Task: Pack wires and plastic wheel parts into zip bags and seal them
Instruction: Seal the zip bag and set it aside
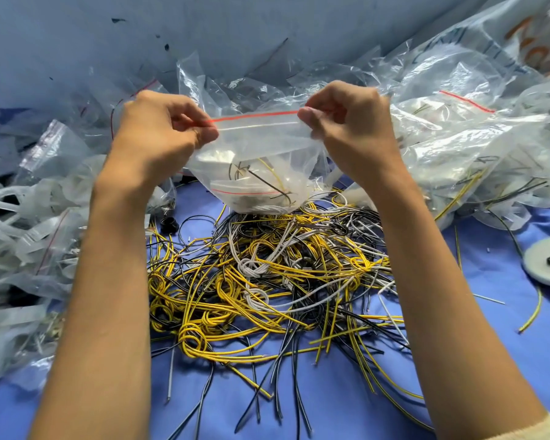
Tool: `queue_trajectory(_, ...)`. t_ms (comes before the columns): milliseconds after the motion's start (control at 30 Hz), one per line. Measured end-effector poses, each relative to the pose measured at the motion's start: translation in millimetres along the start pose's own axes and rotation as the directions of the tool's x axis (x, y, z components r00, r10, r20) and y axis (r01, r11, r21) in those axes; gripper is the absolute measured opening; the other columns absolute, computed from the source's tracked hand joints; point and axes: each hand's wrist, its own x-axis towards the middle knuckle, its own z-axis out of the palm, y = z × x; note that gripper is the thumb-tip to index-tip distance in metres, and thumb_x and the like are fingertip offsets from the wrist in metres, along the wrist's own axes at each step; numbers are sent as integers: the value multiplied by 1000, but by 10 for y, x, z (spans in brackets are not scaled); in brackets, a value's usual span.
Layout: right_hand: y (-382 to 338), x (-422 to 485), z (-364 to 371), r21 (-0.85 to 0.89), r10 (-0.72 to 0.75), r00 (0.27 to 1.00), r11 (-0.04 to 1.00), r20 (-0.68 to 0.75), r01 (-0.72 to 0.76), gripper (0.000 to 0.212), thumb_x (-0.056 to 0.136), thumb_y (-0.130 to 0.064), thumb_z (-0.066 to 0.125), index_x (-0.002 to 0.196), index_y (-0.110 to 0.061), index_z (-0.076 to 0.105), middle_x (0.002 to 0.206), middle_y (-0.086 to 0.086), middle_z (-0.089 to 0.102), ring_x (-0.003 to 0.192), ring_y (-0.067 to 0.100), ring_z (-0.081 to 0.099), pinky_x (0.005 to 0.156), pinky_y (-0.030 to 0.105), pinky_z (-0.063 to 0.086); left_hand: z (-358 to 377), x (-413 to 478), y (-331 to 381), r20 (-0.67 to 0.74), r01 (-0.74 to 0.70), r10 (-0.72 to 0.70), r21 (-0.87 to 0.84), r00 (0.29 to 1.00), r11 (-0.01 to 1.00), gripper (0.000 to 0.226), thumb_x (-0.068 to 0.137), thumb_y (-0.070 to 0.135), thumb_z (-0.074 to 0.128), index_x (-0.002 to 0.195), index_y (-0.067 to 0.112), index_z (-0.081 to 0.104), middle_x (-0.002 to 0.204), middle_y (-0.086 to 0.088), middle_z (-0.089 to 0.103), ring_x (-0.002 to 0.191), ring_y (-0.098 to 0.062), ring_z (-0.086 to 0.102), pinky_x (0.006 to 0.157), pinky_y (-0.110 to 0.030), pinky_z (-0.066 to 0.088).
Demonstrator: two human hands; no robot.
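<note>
Blue cloth point(331, 408) covers the surface, with a pale blue sheet point(77, 42) behind.

Clear red-striped zip bag point(261, 147) with wires inside, above tangled wire pile point(267, 281)

Two bare arms are shown. The left forearm point(108, 296) is uncovered from the frame's lower edge up to the left hand point(159, 128). The right forearm point(442, 296) is likewise uncovered up to the right hand point(346, 122), but at its lower end a sleeve cuff point(548, 430) of pale cream, knit-looking fabric is seen, cut off by the corner.
</note>
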Motion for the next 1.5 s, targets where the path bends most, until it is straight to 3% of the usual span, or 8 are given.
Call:
queue_trajectory(200,43,-54,-29,-110,217,926,975,309,-192,75,68,-44,80,129,-19,45,99,-2,65,88,8,63,84,23,51,-19,12,73,-166,-57,50,-41,985,998,7,70,23,65,71,30,65,51,30,58,61,1,57,65,-21,46)
queue_trajectory(400,88,-55,-9,-288,234,894,950,383,-125,37,83,-44,66,88,-8,63,72,5,71,70,11,70,58,25,55,45,-2,235,-155,-120,112,-38,982,992,9,76,20,68,73,27,63,62,18,61,59,8,53,67,-16,48)
queue_trajectory(567,79,-36,37,-15,277,939,960,206,-280,38,96,-19,53,60,-8,47,64,13,64,52,16,69,47,31,55,-3,6,237,-127,-80,76,-25,989,996,29,79,31,73,103,25,58,87,11,61,71,8,54,67,-8,44)
queue_trajectory(800,125,88,-240,426,444,889,830,-110,-361,22,95,-15,43,79,-1,48,87,24,59,68,26,67,61,32,58,-450,-65,-498,245,415,-516,367,821,833,58,70,22,81,120,4,58,115,-13,64,95,-19,56,84,-29,42)
queue_trajectory(967,254,165,-462,710,660,693,634,-290,-306,7,94,-5,38,100,-6,42,96,10,48,80,22,63,75,35,59,-476,-44,-691,333,428,-553,381,763,820,40,68,6,81,104,5,65,97,-12,68,85,-22,58,55,-22,48)
queue_trajectory(1100,368,154,-496,429,645,660,758,-385,-491,71,89,-20,41,150,-16,4,154,13,16,139,26,29,111,43,34,-467,-45,-766,410,370,-564,462,717,806,33,68,13,82,98,13,68,102,-13,70,96,-27,61,70,-26,47)
queue_trajectory(1300,342,56,-354,-207,487,851,828,-195,-521,79,83,-29,65,150,-30,21,156,21,-12,140,33,27,108,22,22,-374,-30,-767,412,332,-548,487,727,808,44,73,32,78,112,19,62,101,-4,66,100,-25,61,76,-28,47)
queue_trajectory(1500,429,-73,-277,-324,457,889,839,-19,-437,60,72,-33,79,125,-19,54,121,9,62,107,24,59,96,38,48,-257,-17,-667,389,286,-494,481,778,829,34,76,40,74,104,23,63,109,-7,67,101,-26,62,87,-33,47)
